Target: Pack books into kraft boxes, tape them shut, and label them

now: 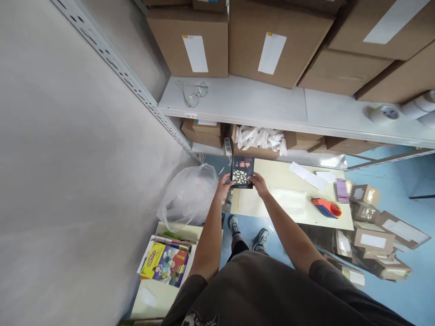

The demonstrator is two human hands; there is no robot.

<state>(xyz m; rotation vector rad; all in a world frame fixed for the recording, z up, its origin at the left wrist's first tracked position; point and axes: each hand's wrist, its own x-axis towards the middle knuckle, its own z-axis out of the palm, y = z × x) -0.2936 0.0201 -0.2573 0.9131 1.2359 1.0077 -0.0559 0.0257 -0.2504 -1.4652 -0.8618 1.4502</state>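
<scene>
A dark book (pixel 242 171) with a pale block pattern on its cover is held up between my two hands, over the left end of the cream table. My left hand (pixel 224 185) grips its left edge near the lower corner. On the opposite edge, my right hand (pixel 258 183) has its thumb on the cover; the fingers behind are partly hidden. Under and beyond the book lies the cream table (pixel 251 204), with a sheet of clear wrap (pixel 288 202) on it. A red and blue tape dispenser (pixel 326 208) rests towards the table's right end.
Shelving (pixel 238 97) with cardboard boxes (pixel 268 45) rises in front; glasses (pixel 196 96) and tape rolls (pixel 384 115) lie on it. A clear plastic bag (pixel 190 194) bulges at left, above stacked books (pixel 166 262). Several parcels (pixel 374 240) pile up at right.
</scene>
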